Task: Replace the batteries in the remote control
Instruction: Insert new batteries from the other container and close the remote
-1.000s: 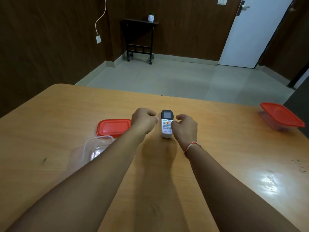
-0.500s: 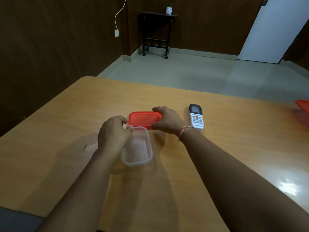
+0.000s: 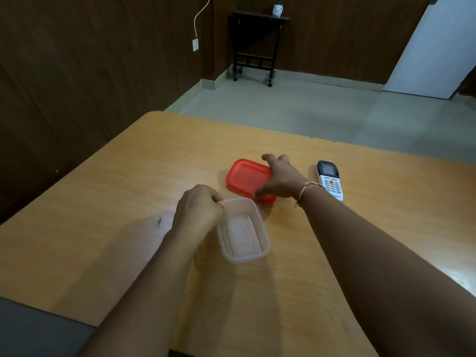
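Red lid (image 3: 247, 177) now lifted by right hand (image 3: 279, 181).

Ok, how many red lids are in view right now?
1. The red lid lies on the table, under the right hand, beyond the clear container; others may lie outside the frame.

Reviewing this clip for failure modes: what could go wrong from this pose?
1. The right hand grips the red lid by one edge; it could slip as it comes across.
2. The left hand pinches only the rim of the clear container, which might tip.
3. The right wrist is beside the remote control and could knock it.
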